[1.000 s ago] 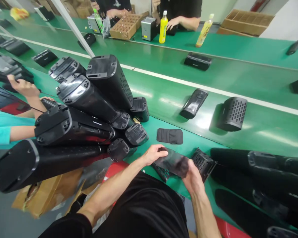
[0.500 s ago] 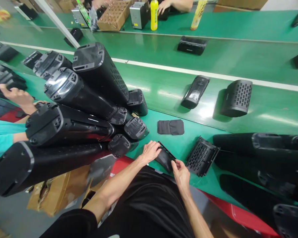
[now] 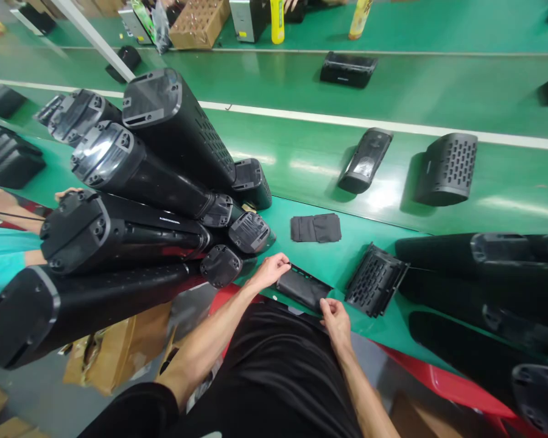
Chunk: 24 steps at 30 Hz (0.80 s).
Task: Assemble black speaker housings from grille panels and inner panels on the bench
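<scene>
A black curved speaker grille (image 3: 305, 288) lies at the table's near edge, with a dark cloth piece over its inside. My left hand (image 3: 270, 271) pinches its far left corner. At the right end, my right hand (image 3: 335, 319) has thumb and fingers closed on the near edge. Just beyond them rests a small stack of black cloth pieces (image 3: 316, 228). Right of my hands is another grille (image 3: 377, 280), its slotted holes showing.
Tall stacks of black speaker housings (image 3: 164, 164) crowd the left, and more dark housings (image 3: 475, 286) stand at the right. On the green conveyor belt (image 3: 292, 146) sit a glossy speaker (image 3: 366, 160) and a perforated one (image 3: 447, 169). A co-worker's hand (image 3: 4, 201) shows at far left.
The grille has turned to lie flatter, its inside showing more. My left hand has shifted from lying over the grille to pinching its corner. The co-worker's hand at left has lowered.
</scene>
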Each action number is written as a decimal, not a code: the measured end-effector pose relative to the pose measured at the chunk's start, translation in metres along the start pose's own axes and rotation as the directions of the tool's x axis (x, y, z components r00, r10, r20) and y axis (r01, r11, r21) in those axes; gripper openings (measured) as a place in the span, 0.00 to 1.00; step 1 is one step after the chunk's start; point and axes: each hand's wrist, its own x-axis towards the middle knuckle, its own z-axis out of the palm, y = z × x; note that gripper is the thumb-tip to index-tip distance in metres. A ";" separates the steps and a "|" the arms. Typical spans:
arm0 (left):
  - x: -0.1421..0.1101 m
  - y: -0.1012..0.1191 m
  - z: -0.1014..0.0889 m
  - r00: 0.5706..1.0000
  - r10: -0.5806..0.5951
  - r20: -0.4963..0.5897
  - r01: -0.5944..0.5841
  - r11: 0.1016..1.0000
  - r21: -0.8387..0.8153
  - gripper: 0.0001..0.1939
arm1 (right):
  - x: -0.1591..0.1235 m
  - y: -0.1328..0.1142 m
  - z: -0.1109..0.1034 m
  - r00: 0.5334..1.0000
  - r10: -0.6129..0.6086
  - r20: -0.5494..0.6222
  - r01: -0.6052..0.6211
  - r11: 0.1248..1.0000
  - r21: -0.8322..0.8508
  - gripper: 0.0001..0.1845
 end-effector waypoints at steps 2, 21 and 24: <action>-0.013 -0.002 -0.004 0.999 -0.032 0.023 0.034 0.994 -0.104 0.10 | -0.009 -0.006 -0.006 0.996 0.070 0.046 -0.074 0.993 0.090 0.36; -0.074 0.085 -0.038 0.997 0.045 0.057 0.005 0.743 -0.669 0.24 | -0.064 -0.118 -0.099 0.879 0.000 0.477 -0.224 0.883 0.412 0.27; -0.076 0.090 -0.039 0.996 0.068 0.062 -0.008 0.730 -0.683 0.25 | -0.064 -0.119 -0.099 0.891 0.029 0.453 -0.242 0.875 0.419 0.29</action>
